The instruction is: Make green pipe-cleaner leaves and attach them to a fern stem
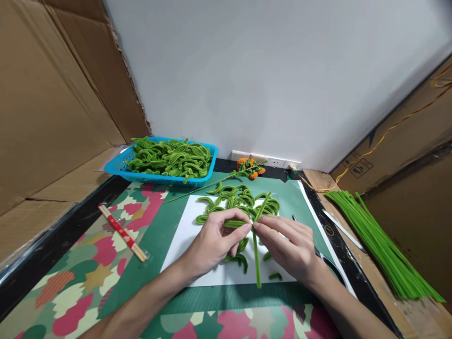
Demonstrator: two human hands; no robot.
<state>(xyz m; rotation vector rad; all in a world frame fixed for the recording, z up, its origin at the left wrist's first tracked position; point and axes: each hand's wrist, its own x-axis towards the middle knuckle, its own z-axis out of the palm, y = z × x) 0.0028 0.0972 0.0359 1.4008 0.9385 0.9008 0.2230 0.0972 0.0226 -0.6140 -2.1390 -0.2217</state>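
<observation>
My left hand (212,240) pinches a folded green pipe cleaner (233,224) that lies sideways, its tip pointing right. In my right hand (291,240), thumb and fingers are closed on a longer green pipe cleaner (257,261), which runs upright and leans right at its top. The two pieces meet between my fingertips; whether they are twisted together is too small to tell. Under and behind my hands, many curled green pipe cleaner pieces (231,192) are spread on a sheet of white paper (180,235). Scissors (334,266) lie partly hidden by my right hand.
At the back left stands a blue basket (158,178) heaped with bent green pieces. An orange flower stem (252,168) lies near the wall sockets (277,163). Wrapped chopsticks (122,232) rest at left. At right are a bundle of straight green pipe cleaners (381,245) and a whitish strip (342,229).
</observation>
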